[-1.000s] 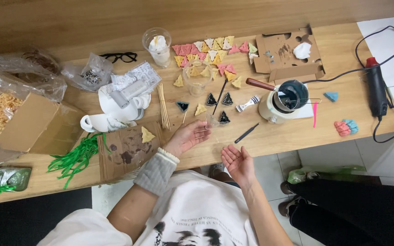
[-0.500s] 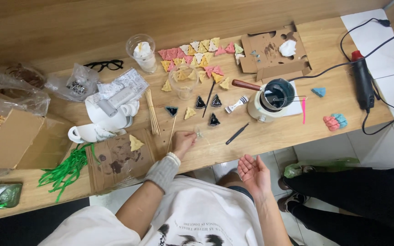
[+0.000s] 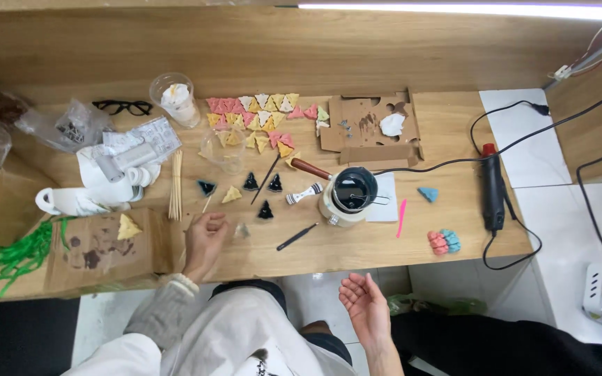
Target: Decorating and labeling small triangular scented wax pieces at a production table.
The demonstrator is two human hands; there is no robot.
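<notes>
Left hand (image 3: 205, 235) rests loosely curled on the counter (image 3: 412, 240), gripping nothing, right by 4 small black triangles (image 3: 265, 210). Right hand (image 3: 365, 305) hangs open, empty. Pot (image 3: 352, 196) holds something dark; cup (image 3: 175, 98) has white stuff.

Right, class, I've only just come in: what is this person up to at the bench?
A person sits at a wooden workbench strewn with small coloured triangular pieces. The left hand rests on the bench beside a small clear piece, just below four dark triangles. The right hand is open, palm up, off the bench and empty. A small pot stands nearby.
</notes>
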